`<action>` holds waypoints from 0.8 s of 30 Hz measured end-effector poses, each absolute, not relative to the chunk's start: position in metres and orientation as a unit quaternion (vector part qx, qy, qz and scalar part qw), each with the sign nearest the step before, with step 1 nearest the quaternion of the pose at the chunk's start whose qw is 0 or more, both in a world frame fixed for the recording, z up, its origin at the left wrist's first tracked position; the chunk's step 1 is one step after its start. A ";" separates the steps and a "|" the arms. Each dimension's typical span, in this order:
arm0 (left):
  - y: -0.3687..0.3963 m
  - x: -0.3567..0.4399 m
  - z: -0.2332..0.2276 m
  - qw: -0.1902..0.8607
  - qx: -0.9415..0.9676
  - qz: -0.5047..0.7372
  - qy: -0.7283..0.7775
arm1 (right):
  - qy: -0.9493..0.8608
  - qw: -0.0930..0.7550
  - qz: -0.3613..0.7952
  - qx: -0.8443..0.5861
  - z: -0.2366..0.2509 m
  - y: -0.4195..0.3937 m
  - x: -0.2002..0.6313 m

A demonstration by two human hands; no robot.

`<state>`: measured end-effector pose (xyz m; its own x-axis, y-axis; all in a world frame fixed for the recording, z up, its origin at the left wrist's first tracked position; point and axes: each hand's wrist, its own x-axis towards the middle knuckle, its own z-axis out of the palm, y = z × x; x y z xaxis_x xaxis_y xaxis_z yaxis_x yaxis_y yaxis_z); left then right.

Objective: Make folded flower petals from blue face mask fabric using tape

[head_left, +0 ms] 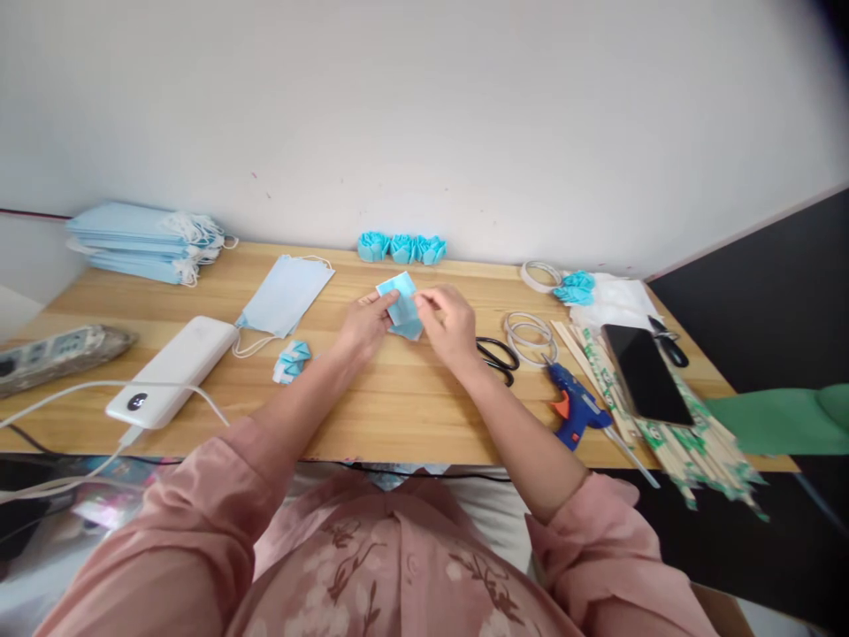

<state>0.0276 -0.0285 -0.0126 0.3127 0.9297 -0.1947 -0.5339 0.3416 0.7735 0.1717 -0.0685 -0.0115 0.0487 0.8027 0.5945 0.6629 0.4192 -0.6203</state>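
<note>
Both hands pinch a blue mask piece [402, 306] at frame centre, just above the counter [398, 407]: left hand [363, 326] steadies one edge, right hand [449, 323] fingers clamp the other (likely folding). Scissors [499, 356] just right.

garment: loose long-sleeved top, dusty pink, soft matte cloth
print: darker rose-brown floral pattern across the chest and front, stems and blossoms, a few paler petals
left sleeve [199, 495]: pink, wide cut, pushed up and bunched in thick folds near the elbow; forearm bare below it
right sleeve [597, 540]: same pink, rolled back into a rounded cuff near the elbow; forearm bare below it
sleeve print: none seen, plain cloth on both
left hand [362, 323]: bare, no glove, no ring or watch made out
right hand [451, 323]: bare, likewise; wrist plain
front: cloth lies in soft creases at the middle, lighter fabric showing just above it
</note>
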 end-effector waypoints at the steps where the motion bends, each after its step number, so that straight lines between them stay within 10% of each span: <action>1: -0.027 0.027 -0.013 0.751 0.306 0.482 0.330 | -0.650 0.519 0.102 -0.545 -0.011 -0.067 0.175; 6: -0.030 0.029 -0.013 0.751 0.361 0.457 0.311 | -0.571 0.543 0.237 -0.568 -0.010 -0.063 0.183; 24: -0.031 0.026 -0.013 0.707 0.465 0.392 0.360 | -0.585 0.513 0.082 -0.623 -0.014 -0.065 0.180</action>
<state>0.0262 -0.0314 -0.0130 0.4324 0.8900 -0.1446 -0.2201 0.2598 0.9403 0.1804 -0.0650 -0.0140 0.3025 0.8126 0.4981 0.6447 0.2105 -0.7349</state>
